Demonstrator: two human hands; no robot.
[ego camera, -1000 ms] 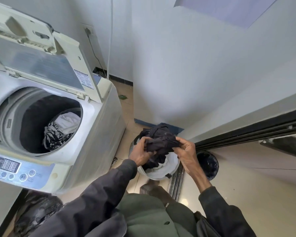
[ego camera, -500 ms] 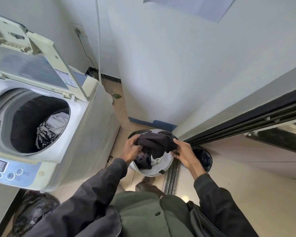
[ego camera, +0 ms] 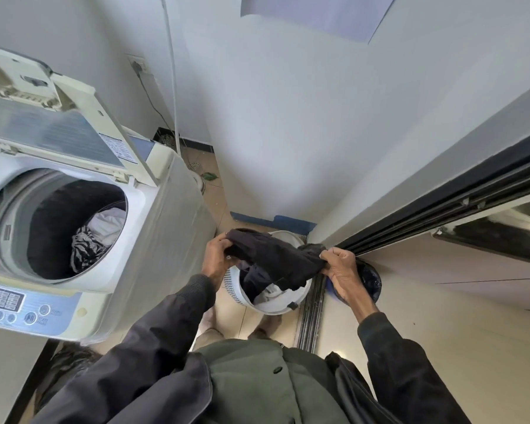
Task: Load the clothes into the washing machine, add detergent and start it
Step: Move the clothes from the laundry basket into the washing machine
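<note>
A top-loading washing machine (ego camera: 172, 240) stands at the left with its lid (ego camera: 58, 130) raised. Inside the drum lie a white garment (ego camera: 107, 223) and a black-and-white patterned one (ego camera: 84, 249). A dark garment (ego camera: 276, 258) is stretched between my hands above a white laundry basket (ego camera: 273, 306) on the floor. My left hand (ego camera: 216, 258) grips the garment's left end. The right end is pinched by my right hand (ego camera: 341, 272). More dark and white clothes lie in the basket under it.
The control panel (ego camera: 19, 304) runs along the machine's front edge. A dark round bin (ego camera: 372, 280) sits right of the basket, beside a sliding-door track (ego camera: 311, 313). White walls close in behind. A dark bag (ego camera: 65, 365) lies on the floor below the machine.
The bunched dark garment has been pulled out wider between my hands over the basket. My hands have moved apart.
</note>
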